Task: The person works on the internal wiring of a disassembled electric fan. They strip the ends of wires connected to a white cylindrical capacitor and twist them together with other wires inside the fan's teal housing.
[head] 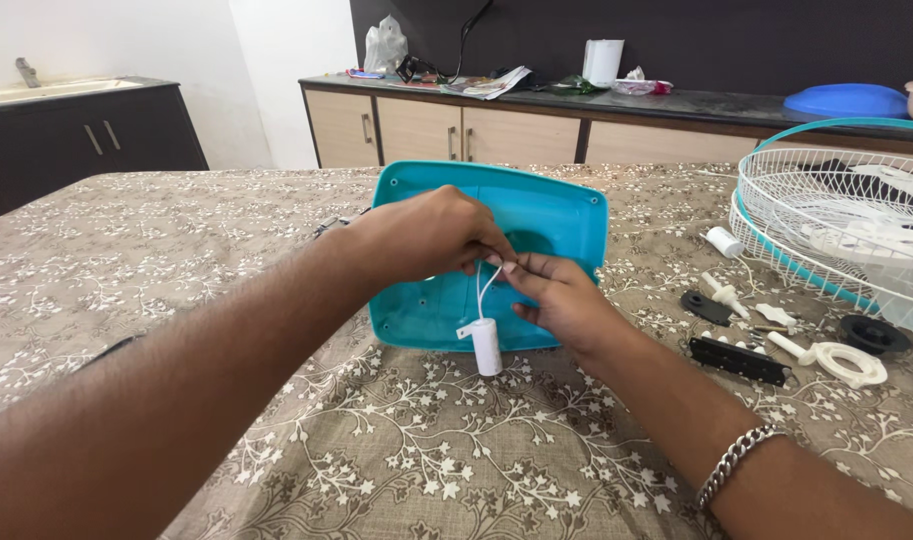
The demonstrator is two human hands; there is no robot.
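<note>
A turquoise plastic fan base lies on the patterned tablecloth in the middle of the table. My left hand and my right hand meet over its centre, both pinching thin white wires. A small white cylindrical capacitor hangs from those wires at the near edge of the base. A metal chain bracelet sits on my right wrist.
A white wire fan guard with a turquoise rim lies at the right. Near it are loose parts: a black strip, white knobs, a white ring piece, a black cap. Cabinets and a cluttered counter stand behind.
</note>
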